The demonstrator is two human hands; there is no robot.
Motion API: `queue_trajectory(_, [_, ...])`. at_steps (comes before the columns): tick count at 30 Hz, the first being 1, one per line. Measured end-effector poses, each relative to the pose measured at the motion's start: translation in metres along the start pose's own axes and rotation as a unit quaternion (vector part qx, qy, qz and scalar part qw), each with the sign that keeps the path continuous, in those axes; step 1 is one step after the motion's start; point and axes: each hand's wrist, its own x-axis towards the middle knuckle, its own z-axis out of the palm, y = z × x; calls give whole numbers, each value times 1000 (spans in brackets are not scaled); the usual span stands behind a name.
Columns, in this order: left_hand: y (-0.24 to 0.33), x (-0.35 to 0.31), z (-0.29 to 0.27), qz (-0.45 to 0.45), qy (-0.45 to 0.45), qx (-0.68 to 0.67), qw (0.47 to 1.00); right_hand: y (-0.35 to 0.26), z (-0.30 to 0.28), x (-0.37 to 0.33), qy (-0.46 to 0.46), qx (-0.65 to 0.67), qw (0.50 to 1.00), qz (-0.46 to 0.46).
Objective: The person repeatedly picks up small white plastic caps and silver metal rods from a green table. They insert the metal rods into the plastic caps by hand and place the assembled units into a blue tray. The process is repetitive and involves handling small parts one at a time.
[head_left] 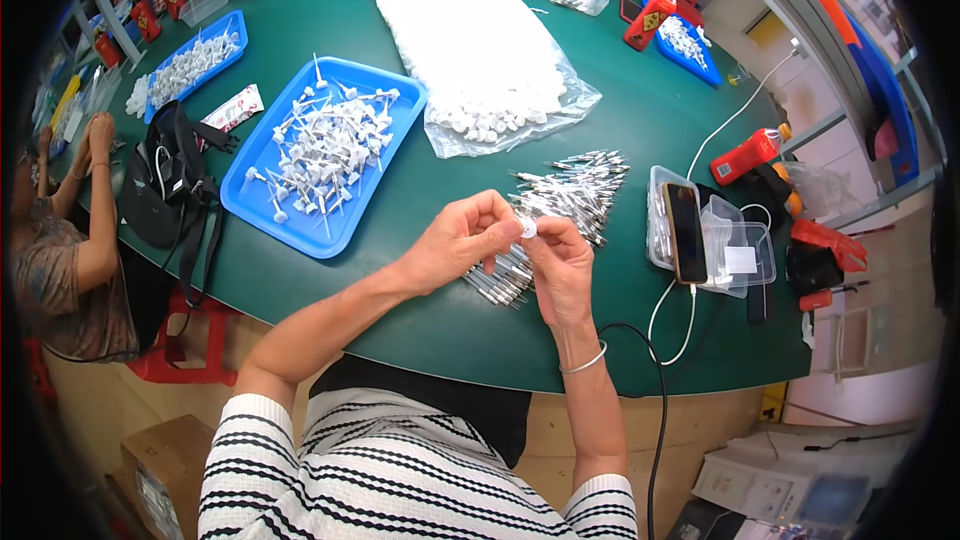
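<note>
A small round white plastic cap (pixel 527 228) is pinched between the fingertips of my two hands, above the table. My left hand (pixel 462 240) grips it from the left, thumb and forefinger together. On the other side my right hand (pixel 560 265), with a white bangle at the wrist, closes on it too. Just beyond and partly under my hands lies a pile of thin metal rods (pixel 572 192) with grey and white parts. A blue tray (pixel 345 240) to the left holds many white-capped pieces with thin stems (pixel 335 150).
A large clear bag of white caps (pixel 465 50) lies beyond my hands. To the right are a phone (pixel 685 230), clear plastic boxes (pixel 750 252), cables and a red bottle (pixel 745 157). A black bag (pixel 165 175) lies left, near another person's arms (pixel 95 190).
</note>
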Motion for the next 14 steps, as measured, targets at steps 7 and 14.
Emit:
queue_trajectory(7, [-3, 3, -1, -19, -32, -49, 998, -4, 1, -2, -5, -3, 1000, 2])
queue_trajectory(14, [-2, 1, -9, -11, -51, -24, 998, 5, -5, -1, -10, -64, 998, -13])
